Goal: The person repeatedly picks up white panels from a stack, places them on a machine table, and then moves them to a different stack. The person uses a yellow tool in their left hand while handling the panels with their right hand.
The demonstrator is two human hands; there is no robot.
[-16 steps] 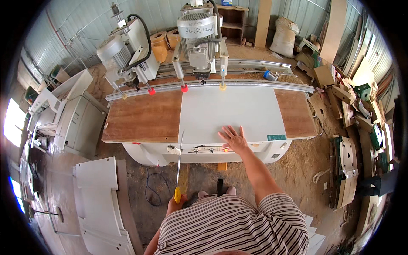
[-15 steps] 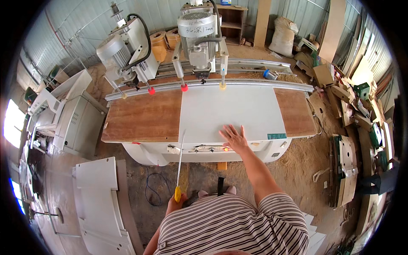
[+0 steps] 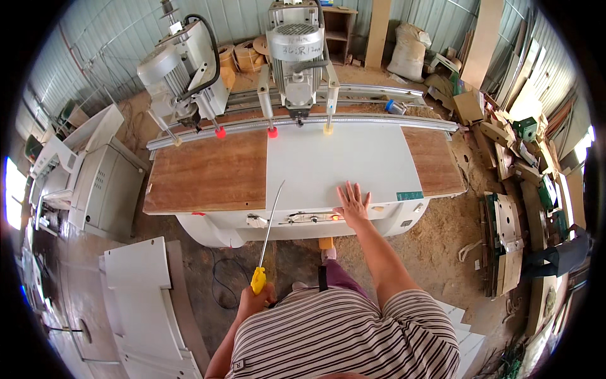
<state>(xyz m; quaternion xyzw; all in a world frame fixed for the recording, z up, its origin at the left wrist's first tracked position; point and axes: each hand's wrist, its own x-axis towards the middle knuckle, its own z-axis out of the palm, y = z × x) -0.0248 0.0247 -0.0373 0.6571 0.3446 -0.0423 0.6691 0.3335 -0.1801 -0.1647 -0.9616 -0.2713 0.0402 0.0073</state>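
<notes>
My left hand (image 3: 257, 298) is closed around the yellow handle of what looks like an air blow gun (image 3: 258, 278). Its long thin metal tube slants up and away, the tip overlapping the white panel (image 3: 334, 158) near its front left corner; whether it touches cannot be told. My right hand (image 3: 355, 203) lies with fingers spread on the panel's front edge, left of a green label (image 3: 409, 196). The panel rests on the brown wooden bed of a drilling machine (image 3: 208, 170), its far edge beneath a motor head (image 3: 295, 63) with red-tipped and cream-tipped rods.
A second motor head (image 3: 165, 69) stands at the left. White boards (image 3: 139, 303) lie at lower left, beside a thin hose (image 3: 218, 284) on the floor. Scrap boards and boxes (image 3: 505, 136) pile up at the right, with stacked boards (image 3: 505, 240) nearer. Controls line the machine's front (image 3: 309, 218).
The blow gun and my left hand have risen slightly, its tip swinging right and farther over the panel. My right hand has shifted slightly right. One foot has come forward under the machine's front.
</notes>
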